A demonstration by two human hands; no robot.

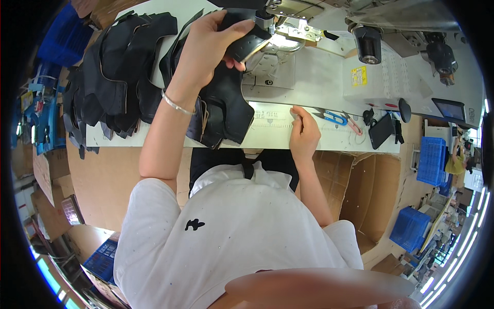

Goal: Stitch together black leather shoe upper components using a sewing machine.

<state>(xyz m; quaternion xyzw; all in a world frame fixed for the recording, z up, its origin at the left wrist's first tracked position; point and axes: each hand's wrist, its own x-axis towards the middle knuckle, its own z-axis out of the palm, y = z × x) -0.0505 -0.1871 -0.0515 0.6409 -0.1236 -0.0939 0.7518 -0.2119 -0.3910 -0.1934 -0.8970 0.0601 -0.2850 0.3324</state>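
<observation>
My left hand [203, 49] is raised at the sewing machine head [265, 20], fingers and thumb closed on a black leather piece [242, 44] with a pale cut edge. That piece lies beside the lit needle area. Under my left wrist, more dark cut leather pieces [226, 110] hang in a bundle toward the table's front edge. My right hand [304, 131] rests at the front edge of the white table [272, 139], its fingers curled; whatever they hold, if anything, is hidden. To its right lie blue-handled thread snips [333, 117].
A heap of black leather pieces [118, 67] covers the table's left side. Right of the snips are a pinkish-handled tool [353, 124] and a black phone [381, 131]. An open cardboard box [370, 201] stands below the table at right. Blue crates [431, 160] stand farther right.
</observation>
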